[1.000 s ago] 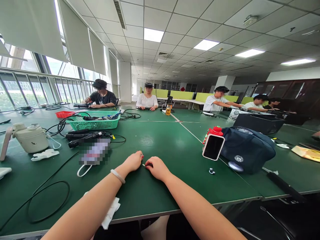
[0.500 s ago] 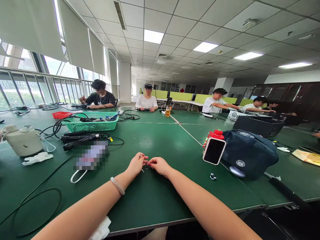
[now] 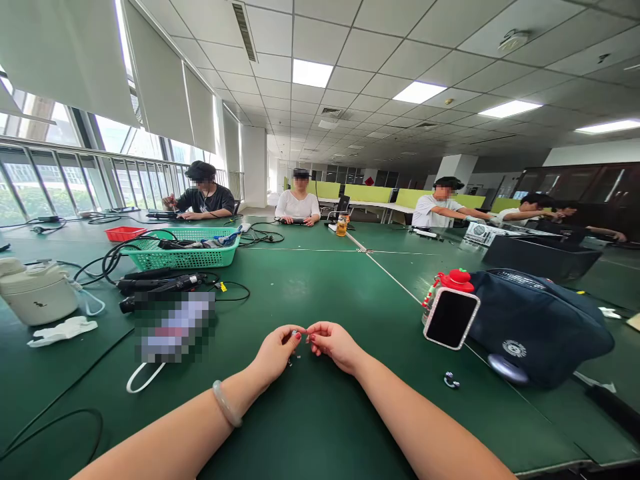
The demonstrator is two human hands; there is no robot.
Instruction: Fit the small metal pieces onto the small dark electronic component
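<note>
My left hand (image 3: 275,353), with a pale bangle (image 3: 226,404) on the wrist, is closed in a pinch just above the green table (image 3: 310,413). A tiny pale bit shows between its thumb and index finger, too small to name. Right beside it, my right hand (image 3: 336,347) is also pinched, fingertips nearly touching the left ones. Something small shows at its fingertips; I cannot make out what. A few tiny whitish pieces (image 3: 295,361) lie on the table below the left fingertips, partly hidden by them.
On the left are a green basket (image 3: 185,255) of cables, a cream flask (image 3: 39,293), a tissue (image 3: 63,330) and black cables. A phone (image 3: 451,319), a red-capped bottle (image 3: 457,280), a navy bag (image 3: 537,327) and a small ring-like item (image 3: 451,381) lie right. Several people sit beyond.
Both hands have turned so that their thumbs show pressed toward the index fingers. The view has shifted, and the table's things appear lower and larger.
</note>
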